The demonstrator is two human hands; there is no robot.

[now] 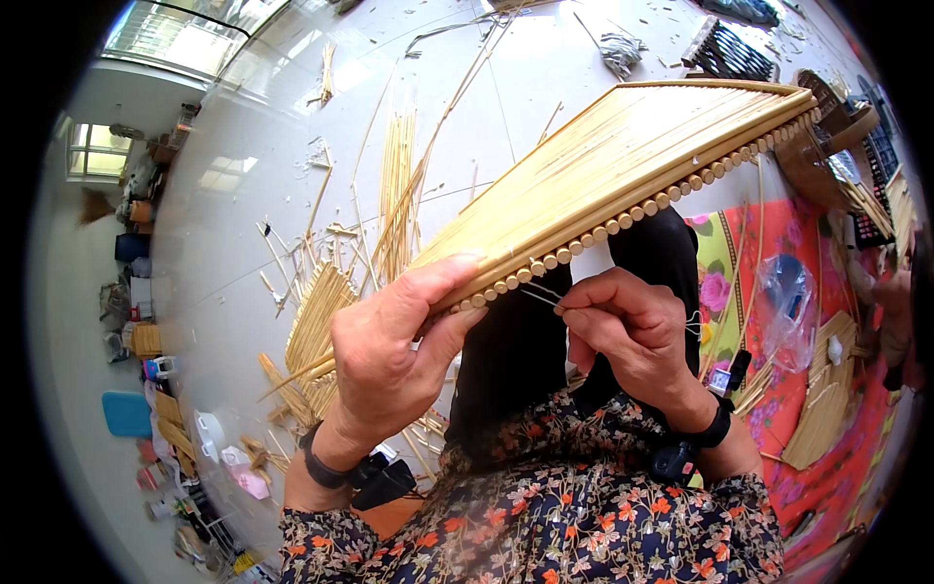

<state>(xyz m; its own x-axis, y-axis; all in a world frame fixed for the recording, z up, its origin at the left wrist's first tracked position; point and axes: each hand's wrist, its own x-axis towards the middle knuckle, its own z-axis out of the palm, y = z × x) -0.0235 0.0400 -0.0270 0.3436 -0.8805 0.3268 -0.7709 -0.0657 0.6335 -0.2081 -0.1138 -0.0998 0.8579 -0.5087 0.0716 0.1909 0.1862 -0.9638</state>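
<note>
Your left hand [389, 336] has its thumb and forefinger a narrow way apart, gripping the near corner of the pale-yellow, flat panel of slender wooden sticks [603, 165] – one on its upper face, the other by its edge. Your right hand [637, 326] is pinched nearly closed, thumb against forefinger, on a thin white string [542, 292] that runs toward that edge; its other fingers curl in. The panel slants up to the right above your black-trousered legs [516, 350], its row of round stick ends [623, 222] facing you. Beyond lies the glossy, pale tiled floor [263, 185], with loose yellow sticks [397, 180] on it – and, to your right, a red flowered cloth [778, 399].
</note>
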